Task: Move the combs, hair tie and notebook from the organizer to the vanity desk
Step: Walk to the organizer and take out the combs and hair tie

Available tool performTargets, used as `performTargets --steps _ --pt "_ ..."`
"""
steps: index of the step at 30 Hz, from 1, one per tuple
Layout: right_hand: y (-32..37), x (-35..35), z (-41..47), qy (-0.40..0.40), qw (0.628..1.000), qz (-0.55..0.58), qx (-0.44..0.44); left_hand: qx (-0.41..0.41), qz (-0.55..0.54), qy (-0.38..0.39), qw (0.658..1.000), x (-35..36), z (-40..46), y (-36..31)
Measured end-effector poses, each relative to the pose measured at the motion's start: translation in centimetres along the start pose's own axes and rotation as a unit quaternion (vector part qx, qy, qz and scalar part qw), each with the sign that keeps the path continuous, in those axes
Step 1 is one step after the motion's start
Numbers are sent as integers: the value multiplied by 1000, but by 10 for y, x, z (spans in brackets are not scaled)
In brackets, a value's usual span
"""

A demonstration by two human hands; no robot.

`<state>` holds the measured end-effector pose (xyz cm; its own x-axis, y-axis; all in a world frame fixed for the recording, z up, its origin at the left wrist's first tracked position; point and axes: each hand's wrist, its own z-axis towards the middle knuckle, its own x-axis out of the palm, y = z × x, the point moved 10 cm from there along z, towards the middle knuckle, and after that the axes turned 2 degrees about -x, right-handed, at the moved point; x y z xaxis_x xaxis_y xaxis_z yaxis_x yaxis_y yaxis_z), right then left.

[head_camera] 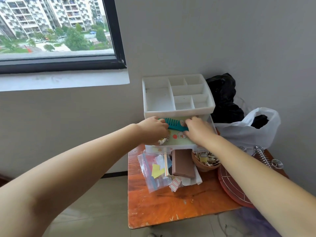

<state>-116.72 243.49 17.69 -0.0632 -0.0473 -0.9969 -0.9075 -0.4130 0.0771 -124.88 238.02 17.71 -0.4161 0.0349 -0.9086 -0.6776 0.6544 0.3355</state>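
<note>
Left arm: bare, stretched forward from lower left, wrist level, palm down.
Left hand (pixel 152 130): over the left part of the open drawer; fingers curled down onto the left end of the teal comb (pixel 174 125). Grip or mere touch: cannot tell, fingertips hidden under the knuckles.
Right arm: bare, stretched forward from lower right, crossing above the red mat (pixel 230 183) and the brown pot (pixel 206 164).
Right hand (pixel 199 130): palm down, fingers bent, tips at the comb's right end and on the notebook (pixel 177 138). Closed on anything or not: cannot tell.
Teal comb: lying between the two sets of fingers, teeth pointing away toward the organizer (pixel 177 98), across the far part of the notebook.
Notebook: pale green cover with cartoon figures, flat in the pulled-out drawer, under both hands, near edge just short of the wrists.
Hair tie (pixel 163 140): patterned fabric piece just below the left fingers, at the notebook's left near corner; identity not certain.
Organizer: white, top tray compartments beyond the fingertips.
Vanity desk (pixel 171 207): orange top, under the forearms; zip bag (pixel 154 170) and brown block (pixel 183 165) lying on it nearer than the drawer.
White bag (pixel 242 132): right of the right hand.
</note>
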Motion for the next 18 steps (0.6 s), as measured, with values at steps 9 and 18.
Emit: performTargets --steps 9,18 --pt "2 7 6 39 999 -33 -14 -33 -5 19 999 8 11 -1" --pt "-4 -27 -16 132 988 64 -45 -159 -361 -103 913 -34 -24 42"
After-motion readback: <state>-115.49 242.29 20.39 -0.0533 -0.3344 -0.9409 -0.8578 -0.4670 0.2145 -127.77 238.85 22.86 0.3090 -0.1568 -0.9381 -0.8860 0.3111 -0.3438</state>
